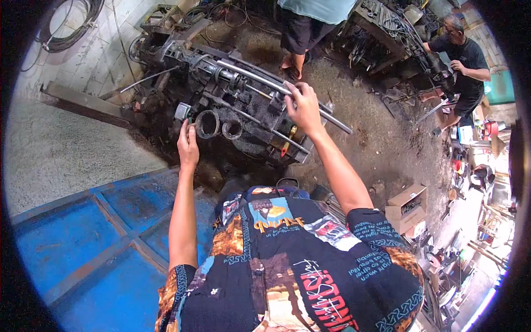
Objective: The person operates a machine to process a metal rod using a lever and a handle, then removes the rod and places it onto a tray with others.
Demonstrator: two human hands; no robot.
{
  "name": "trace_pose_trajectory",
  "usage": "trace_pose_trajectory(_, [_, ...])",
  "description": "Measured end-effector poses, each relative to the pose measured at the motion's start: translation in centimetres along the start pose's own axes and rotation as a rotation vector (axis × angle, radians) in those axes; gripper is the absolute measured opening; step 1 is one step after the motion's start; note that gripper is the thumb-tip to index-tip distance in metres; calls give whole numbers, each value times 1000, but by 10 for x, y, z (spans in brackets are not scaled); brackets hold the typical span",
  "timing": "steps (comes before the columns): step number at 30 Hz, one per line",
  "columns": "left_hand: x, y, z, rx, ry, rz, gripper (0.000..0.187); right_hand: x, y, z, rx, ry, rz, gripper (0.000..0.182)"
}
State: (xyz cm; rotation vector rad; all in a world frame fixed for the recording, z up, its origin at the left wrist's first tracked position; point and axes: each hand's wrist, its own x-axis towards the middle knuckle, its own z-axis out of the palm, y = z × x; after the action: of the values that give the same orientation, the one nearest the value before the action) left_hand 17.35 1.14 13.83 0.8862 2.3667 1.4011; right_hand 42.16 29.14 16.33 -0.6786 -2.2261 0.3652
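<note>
A long bright steel bar [251, 73] lies along the top of a dark, greasy lathe-like machine [260, 113]. My right hand [305, 112] is closed around this bar near its right end. On the machine's left side, my left hand [188, 145] reaches up with fingers extended to a small grey-green box [182, 111], its fingertips at the lower edge. Beside that hand sit a large metal ring [208, 124] and a smaller ring [232, 129]. A brush with a yellow and red handle [289, 141] rests at the machine's front right.
A blue metal panel [72, 238] stands close on my left. One person [310, 33] stands beyond the machine; another person [459, 66] is at a cluttered bench [381, 27]. An open cardboard box [406, 210] sits to my right. Coiled cable [72, 41] hangs at upper left.
</note>
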Motion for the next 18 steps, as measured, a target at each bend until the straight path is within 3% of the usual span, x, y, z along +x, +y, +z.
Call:
trace_pose_trajectory(2, [-4,5,2,-24,-4,1,48,-34,-3,0,23,-29,38,24])
trace_pose_trajectory(5, [-13,13,1,39,-36,-5,48,-89,26,38,-92,-321,242,33])
trace_pose_trajectory(8, [-17,1,4,36,-65,-16,47,-85,48,57,-283,-184,197,41])
trace_pose_trajectory(9, [-19,3,4,55,-72,-16,48,-76,50,58,-193,-417,404,46])
trace_pose_trajectory(13, [-19,-1,11,43,-96,-1,49,-69,78,97,-255,-581,366,37])
trace_pose_trajectory(14, [-19,1,12,55,-103,0,49,-73,84,104,-249,-579,367,37])
trace_pose_trajectory(16, [-20,8,10,72,-123,5,49,-83,98,114,-224,-224,195,32])
trace_pose_trajectory(18, [-23,14,3,110,-111,9,49,-88,99,106,-254,-345,298,34])
